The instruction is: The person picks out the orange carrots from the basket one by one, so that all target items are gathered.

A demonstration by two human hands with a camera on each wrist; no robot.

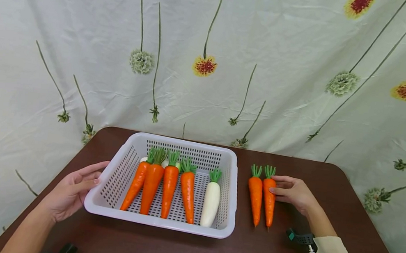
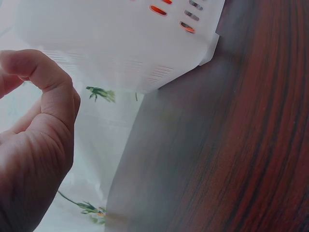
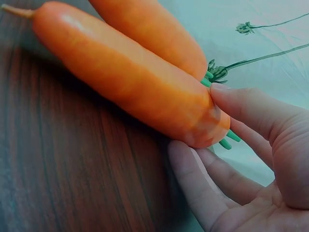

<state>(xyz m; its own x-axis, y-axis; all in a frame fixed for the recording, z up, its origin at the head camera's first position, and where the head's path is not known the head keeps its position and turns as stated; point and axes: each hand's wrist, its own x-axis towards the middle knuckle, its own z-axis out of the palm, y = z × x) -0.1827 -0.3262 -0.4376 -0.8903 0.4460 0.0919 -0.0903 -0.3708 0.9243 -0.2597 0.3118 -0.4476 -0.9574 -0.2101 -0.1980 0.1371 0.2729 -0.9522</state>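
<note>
A white plastic basket (image 1: 231, 175) with perforated walls holds several orange carrots (image 1: 169, 189) side by side and a white radish (image 1: 211, 203) at its right. Parts of other pale vegetables show behind the carrot tops, mostly hidden. At the basket's left rim is my left hand (image 1: 73, 191), its fingertips right at the outer side, gripping nothing visible. Two more carrots lie on the table right of the basket. My right hand (image 1: 294, 194) pinches the right-hand carrot (image 3: 135, 87) near its green top, thumb on one side and fingers on the other. The other carrot (image 1: 255, 194) lies close beside it.
The dark brown table (image 1: 160, 248) has rounded far corners. Behind it hangs a pale cloth (image 1: 293, 49) printed with flowers. A black strap with a small device (image 1: 300, 237) is at the right wrist, and another dark strap (image 1: 61, 252) is near the left wrist.
</note>
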